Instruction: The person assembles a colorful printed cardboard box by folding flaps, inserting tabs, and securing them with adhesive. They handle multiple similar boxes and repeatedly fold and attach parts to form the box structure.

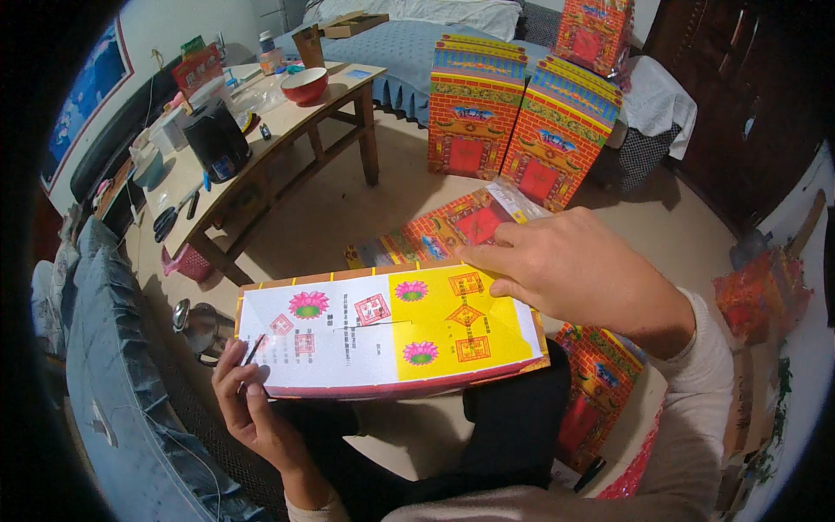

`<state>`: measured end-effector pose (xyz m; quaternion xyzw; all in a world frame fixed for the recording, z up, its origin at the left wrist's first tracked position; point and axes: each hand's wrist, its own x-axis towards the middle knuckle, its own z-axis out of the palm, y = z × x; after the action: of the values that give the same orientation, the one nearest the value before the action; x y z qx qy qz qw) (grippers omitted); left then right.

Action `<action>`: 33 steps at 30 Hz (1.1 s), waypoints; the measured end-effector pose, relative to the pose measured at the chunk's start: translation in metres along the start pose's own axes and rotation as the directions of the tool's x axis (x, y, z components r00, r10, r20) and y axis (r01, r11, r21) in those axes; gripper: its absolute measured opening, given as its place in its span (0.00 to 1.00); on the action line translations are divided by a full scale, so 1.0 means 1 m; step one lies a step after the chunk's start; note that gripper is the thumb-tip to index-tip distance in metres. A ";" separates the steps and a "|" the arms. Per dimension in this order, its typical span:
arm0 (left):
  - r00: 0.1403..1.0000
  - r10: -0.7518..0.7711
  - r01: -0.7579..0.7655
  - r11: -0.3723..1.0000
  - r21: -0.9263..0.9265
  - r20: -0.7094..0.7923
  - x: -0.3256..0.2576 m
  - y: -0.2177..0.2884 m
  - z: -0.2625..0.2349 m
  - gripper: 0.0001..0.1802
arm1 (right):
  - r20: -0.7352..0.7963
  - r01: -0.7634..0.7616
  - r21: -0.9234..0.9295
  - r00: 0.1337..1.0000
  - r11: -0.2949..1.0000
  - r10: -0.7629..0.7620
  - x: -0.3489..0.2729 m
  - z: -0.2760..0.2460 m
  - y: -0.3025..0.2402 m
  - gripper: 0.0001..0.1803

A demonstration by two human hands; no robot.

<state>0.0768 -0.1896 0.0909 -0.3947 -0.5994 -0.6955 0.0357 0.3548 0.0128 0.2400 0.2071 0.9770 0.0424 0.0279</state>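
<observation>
Above my lap is a long paper box [365, 376], its upper face half white and half yellow, printed with pink lotus flowers and red square seals. My left hand [252, 409] is closed on its near left corner, thumb toward the near edge. A thin dark stick [255, 349] shows by those fingertips; whether it is held, I cannot tell. At the far right edge my right hand [557, 265] is closed on the box, thumb on the yellow part and fingers partly hidden. Just beyond lies a brick-patterned paper piece [435, 228] in clear plastic.
Two tall brick-patterned paper boxes [477, 113] stand ahead, with another wrapped one [594, 35] behind. At left a wooden table [287, 109] holds a red bowl [304, 86], a black container [215, 139] and scissors [165, 223]. More printed paper [600, 383] lies beside my right leg.
</observation>
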 end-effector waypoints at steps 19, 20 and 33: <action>1.000 0.001 0.000 1.000 -0.024 0.005 -0.002 -0.003 -0.007 0.09 | -0.185 -0.236 0.050 0.953 0.970 0.242 -0.008 0.005 -0.011 0.24; 1.000 0.004 -0.004 1.000 -0.024 0.003 -0.002 -0.003 -0.007 0.09 | -0.204 -0.206 0.054 0.956 0.977 0.213 -0.008 0.009 -0.003 0.24; 1.000 0.004 -0.006 0.996 -0.087 -0.023 -0.006 -0.010 -0.009 0.11 | 0.020 -0.301 0.731 0.906 0.612 0.422 -0.013 0.040 0.005 0.13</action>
<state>0.0709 -0.1974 0.0799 -0.3893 -0.5672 -0.7252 0.0272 0.3717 0.0149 0.2011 0.3905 0.8507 -0.3227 -0.1403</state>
